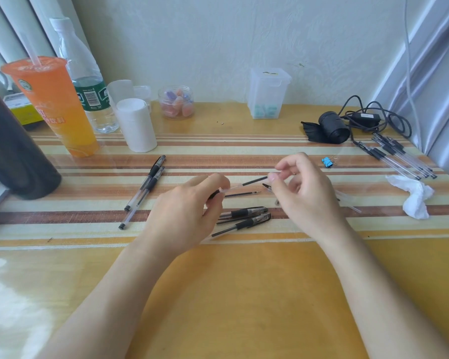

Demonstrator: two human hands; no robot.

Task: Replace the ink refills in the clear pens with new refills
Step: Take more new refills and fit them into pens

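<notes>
so, refill: partly inside the clear barrel, raised over the striped table; i'd line it up straight with the barrel so it won't bend.
left hand: curled round the barrel, palm down.
right hand: thumb and forefinger pinching the refill's end, other fingers loosely curled.

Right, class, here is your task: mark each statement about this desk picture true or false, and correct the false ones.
1. The left hand grips a clear pen barrel. True.
2. The right hand is empty. False: its fingers pinch a dark refill.
3. Two pens lie left of the left hand. True.
4. The blue binder clip lies left of the left hand. False: it lies right of the right hand.
</notes>
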